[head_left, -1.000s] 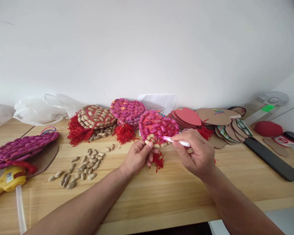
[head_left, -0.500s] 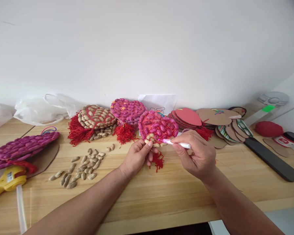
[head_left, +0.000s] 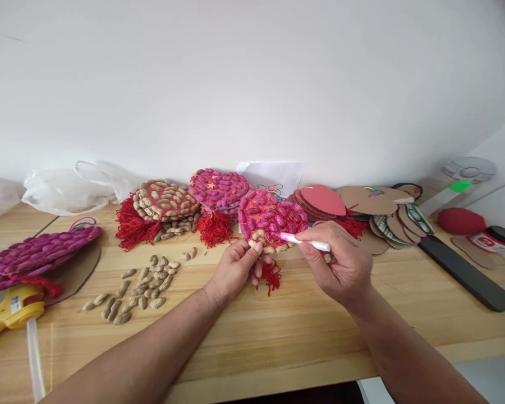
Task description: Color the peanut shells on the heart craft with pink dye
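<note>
My left hand pinches the lower edge of a heart-shaped peanut-shell ornament, tilted up off the wooden table. Most of its shells are pink; the bottom row is plain tan. A red yarn tassel hangs below it. My right hand grips a white marker pen, its pink tip touching shells near the ornament's lower middle.
Loose peanuts lie left of my hands. Finished ornaments and a half-coloured one are stacked at the back. Cardboard cut-outs spread at right, a black bar beyond. A yellow glue gun and purple ornament sit far left.
The pen tip has shifted slightly along the lower shells, and my right hand has edged right. My left hand keeps the ornament steady.
</note>
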`<state>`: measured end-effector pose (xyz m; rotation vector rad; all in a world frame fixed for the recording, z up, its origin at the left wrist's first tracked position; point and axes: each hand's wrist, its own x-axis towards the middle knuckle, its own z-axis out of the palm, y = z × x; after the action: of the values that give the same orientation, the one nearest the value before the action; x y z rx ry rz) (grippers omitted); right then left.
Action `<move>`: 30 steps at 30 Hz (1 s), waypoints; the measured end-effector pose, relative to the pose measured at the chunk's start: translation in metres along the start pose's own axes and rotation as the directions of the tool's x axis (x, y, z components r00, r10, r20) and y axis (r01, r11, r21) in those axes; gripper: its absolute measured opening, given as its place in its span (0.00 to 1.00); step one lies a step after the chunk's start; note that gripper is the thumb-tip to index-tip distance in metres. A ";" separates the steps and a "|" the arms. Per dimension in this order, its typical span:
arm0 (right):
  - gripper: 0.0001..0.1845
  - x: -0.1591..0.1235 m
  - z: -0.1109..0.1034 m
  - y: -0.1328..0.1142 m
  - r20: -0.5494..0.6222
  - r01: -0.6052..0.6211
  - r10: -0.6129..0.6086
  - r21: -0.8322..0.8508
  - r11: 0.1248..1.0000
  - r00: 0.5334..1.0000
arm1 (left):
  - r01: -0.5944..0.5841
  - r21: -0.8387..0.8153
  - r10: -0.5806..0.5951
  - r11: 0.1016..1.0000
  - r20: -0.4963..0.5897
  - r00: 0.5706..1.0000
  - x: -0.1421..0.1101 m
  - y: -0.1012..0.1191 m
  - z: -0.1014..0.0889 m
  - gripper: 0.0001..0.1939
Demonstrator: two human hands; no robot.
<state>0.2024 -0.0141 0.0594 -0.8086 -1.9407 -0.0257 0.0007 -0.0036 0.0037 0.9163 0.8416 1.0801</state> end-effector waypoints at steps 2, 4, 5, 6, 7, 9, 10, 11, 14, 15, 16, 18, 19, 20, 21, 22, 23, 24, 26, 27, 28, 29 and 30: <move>0.12 0.000 0.000 0.000 0.012 0.009 -0.009 0.001 1.000 1.000 | 0.004 -0.003 -0.004 1.000 -0.003 1.000 0.000 0.001 0.001 0.27; 0.11 0.000 -0.001 0.001 0.021 0.016 -0.016 0.008 1.000 1.000 | 0.008 -0.003 -0.008 1.000 -0.006 1.000 -0.001 0.001 0.001 0.27; 0.11 0.000 -0.001 0.001 0.020 0.016 -0.016 0.013 1.000 1.000 | 0.009 0.000 -0.009 1.000 -0.005 1.000 -0.001 0.001 0.001 0.27; 0.10 0.000 -0.001 0.000 0.017 0.015 -0.016 0.016 1.000 1.000 | 0.010 0.003 -0.010 1.000 -0.002 1.000 -0.001 0.001 0.001 0.27; 0.10 -0.001 -0.001 0.000 0.015 0.010 -0.011 0.021 1.000 1.000 | 0.011 0.007 -0.011 1.000 0.001 1.000 -0.001 0.001 0.001 0.27; 0.10 -0.001 -0.001 0.000 0.010 -0.005 0.004 0.035 0.999 1.000 | 0.015 0.013 -0.015 1.000 0.003 1.000 -0.001 0.001 0.001 0.27; 0.10 -0.001 -0.001 -0.001 0.009 -0.012 0.012 0.037 0.999 1.000 | 0.015 0.015 -0.015 1.000 0.003 1.000 -0.001 0.000 0.000 0.27; 0.10 -0.001 -0.001 -0.001 0.008 -0.016 0.015 0.033 0.999 1.000 | 0.013 0.013 -0.013 1.000 0.003 1.000 -0.001 0.000 0.000 0.26; 0.10 0.000 -0.001 0.000 0.013 -0.009 0.009 0.003 1.000 1.000 | 0.009 0.011 -0.009 1.000 0.003 1.000 0.000 0.000 0.000 0.27; 0.10 0.000 -0.001 0.000 0.008 -0.006 0.007 -0.007 1.000 1.000 | 0.009 0.014 -0.010 1.000 0.003 1.000 0.000 0.000 0.000 0.27; 0.11 0.000 -0.001 0.000 -0.001 -0.007 0.007 -0.015 1.000 1.000 | 0.011 0.018 -0.011 1.000 0.003 1.000 0.000 0.000 0.001 0.27; 0.11 0.000 -0.001 0.000 -0.021 -0.016 0.016 -0.026 1.000 1.000 | 0.010 0.024 -0.010 1.000 0.003 1.000 0.000 0.000 0.001 0.27; 0.11 0.000 -0.001 0.000 -0.024 -0.019 0.018 -0.030 0.999 1.000 | 0.009 0.025 -0.009 1.000 0.001 1.000 -0.001 0.001 0.001 0.27; 0.11 0.000 -0.001 0.000 -0.023 -0.017 0.017 -0.030 0.999 1.000 | 0.009 0.023 -0.009 1.000 0.000 1.000 -0.001 0.001 0.001 0.26; 0.10 0.000 -0.001 0.000 -0.015 -0.014 0.014 -0.025 1.000 1.000 | 0.008 0.020 -0.008 1.000 -0.004 1.000 -0.001 0.001 0.002 0.26; 0.10 0.000 -0.001 0.000 -0.006 -0.013 0.013 -0.017 1.000 1.000 | 0.008 0.016 -0.007 1.000 -0.008 1.000 -0.001 0.001 0.002 0.26; 0.09 0.000 -0.001 0.000 0.002 -0.013 0.013 -0.007 1.000 1.000 | 0.008 0.012 -0.008 1.000 -0.012 1.000 -0.001 0.002 0.002 0.26; 0.09 -0.001 -0.001 0.000 0.006 -0.014 0.014 0.003 1.000 1.000 | 0.008 0.010 -0.008 1.000 -0.015 1.000 -0.001 0.002 0.002 0.26; 0.09 -0.001 -0.001 -0.001 0.007 -0.021 0.021 0.018 1.000 1.000 | 0.010 0.008 -0.010 1.000 -0.016 1.000 -0.001 0.002 0.001 0.26; 0.09 -0.001 -0.001 -0.001 0.005 -0.025 0.025 0.019 1.000 1.000 | 0.012 0.009 -0.012 1.000 -0.014 1.000 -0.001 0.002 0.001 0.26; 0.09 -0.001 -0.001 -0.001 0.003 -0.028 0.028 0.016 0.999 1.000 | 0.013 0.012 -0.013 1.000 -0.009 1.000 -0.001 0.002 0.002 0.26; 0.09 -0.001 0.000 0.000 0.001 -0.030 0.030 0.012 0.999 1.000 | 0.013 0.015 -0.013 1.000 -0.005 1.000 -0.001 0.002 0.002 0.26; 0.09 -0.001 0.000 0.000 -0.002 -0.032 0.032 0.007 0.999 1.000 | 0.013 0.019 -0.013 1.000 0.000 1.000 -0.001 0.002 0.002 0.26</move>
<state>0.2028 -0.0150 0.0588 -0.8342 -1.9253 -0.0007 0.0010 -0.0043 0.0067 0.9260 0.8577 1.0627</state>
